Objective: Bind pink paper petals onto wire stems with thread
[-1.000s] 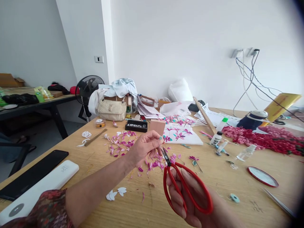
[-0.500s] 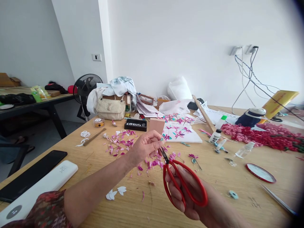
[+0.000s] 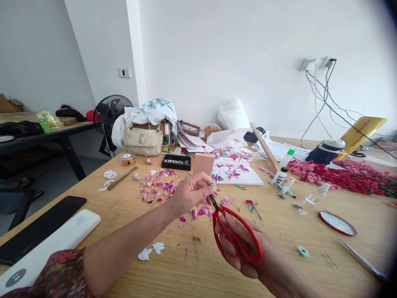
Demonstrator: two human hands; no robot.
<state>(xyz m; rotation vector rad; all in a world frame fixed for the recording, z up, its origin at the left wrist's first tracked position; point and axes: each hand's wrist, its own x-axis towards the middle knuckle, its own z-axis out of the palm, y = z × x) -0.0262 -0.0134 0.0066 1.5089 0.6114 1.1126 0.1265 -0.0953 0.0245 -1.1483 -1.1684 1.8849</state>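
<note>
My left hand (image 3: 194, 191) is closed in a pinch above the middle of the table. A tiny teal bit shows at its fingertips; what exactly it grips is too small to make out. My right hand (image 3: 240, 244) is wrapped round the red handles of a pair of scissors (image 3: 259, 250). The dark blades point up and left, right by the left fingertips, and their tips are partly hidden there. Beneath both hands lie loose pink petals (image 3: 164, 188). To the right of the blades rests a magenta flower on a stem (image 3: 252, 203).
White petals (image 3: 158, 248) lie near the front. A phone (image 3: 43, 225) and white power bank (image 3: 71, 234) line the left edge. Small bottles (image 3: 279, 176), a red-rimmed oval dish (image 3: 337, 223), tweezers (image 3: 362, 258) and a tape roll (image 3: 302, 251) are on the right. A black tray (image 3: 176, 162) stands behind.
The scissors' red handles have come closer together in my right hand. My left hand keeps its pinch at nearly the same spot. The whole view has shifted slightly.
</note>
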